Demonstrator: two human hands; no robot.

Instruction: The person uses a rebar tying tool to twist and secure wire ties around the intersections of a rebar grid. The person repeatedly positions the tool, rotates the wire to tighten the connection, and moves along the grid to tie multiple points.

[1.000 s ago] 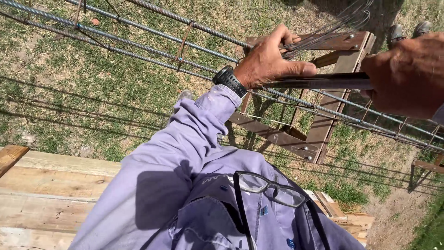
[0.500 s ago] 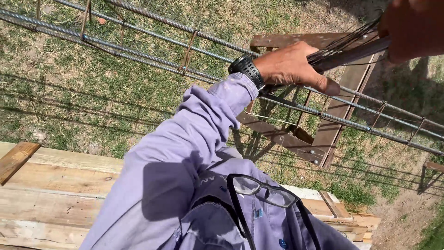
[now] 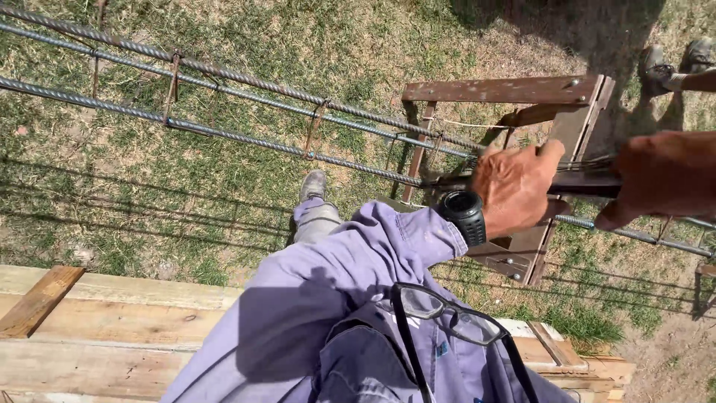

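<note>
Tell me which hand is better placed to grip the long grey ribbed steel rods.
Left hand, probably: it is right at the long grey ribbed steel rods. The right hand sits farther along, closed around the dark flat metal bar.

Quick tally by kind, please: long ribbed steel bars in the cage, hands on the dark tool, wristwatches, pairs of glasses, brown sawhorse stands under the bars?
Ribbed steel bars: 3
Hands on the dark tool: 2, left hand and right hand
Wristwatch: 1
Glasses: 1 pair
Sawhorse stand: 1 in full view
Total: 8
</note>
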